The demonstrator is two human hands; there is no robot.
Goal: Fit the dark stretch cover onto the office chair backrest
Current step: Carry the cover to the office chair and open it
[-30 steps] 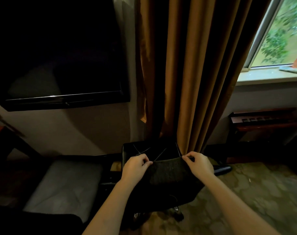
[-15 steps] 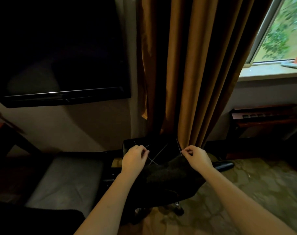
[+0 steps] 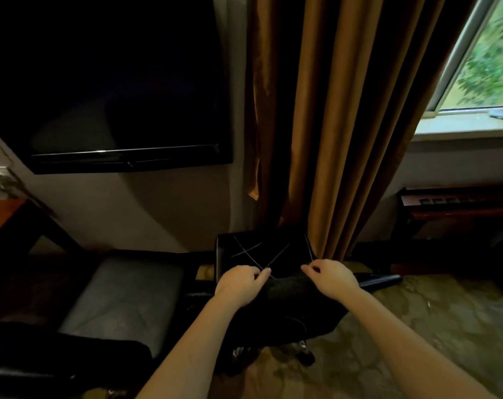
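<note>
Both my forearms reach forward and down, wrists nearly level. My left hand has its fingers curled in, thumb and forefinger pinching the far left edge of the dark, fuzzy stretch cover. My right hand is curled the same way and pinches the far right edge. The cover hangs bunched between and below my hands, against the near side of the black office chair backrest, whose upper part shows bare just beyond my fingertips, with thin pale lines crossing it.

Just behind the backrest the brown pleated curtain falls to the floor, touching its far right corner. To the left stands a grey cushioned seat, close beside the chair. To the right the patterned carpet lies open, beyond a dark armrest that juts out near my right wrist.
</note>
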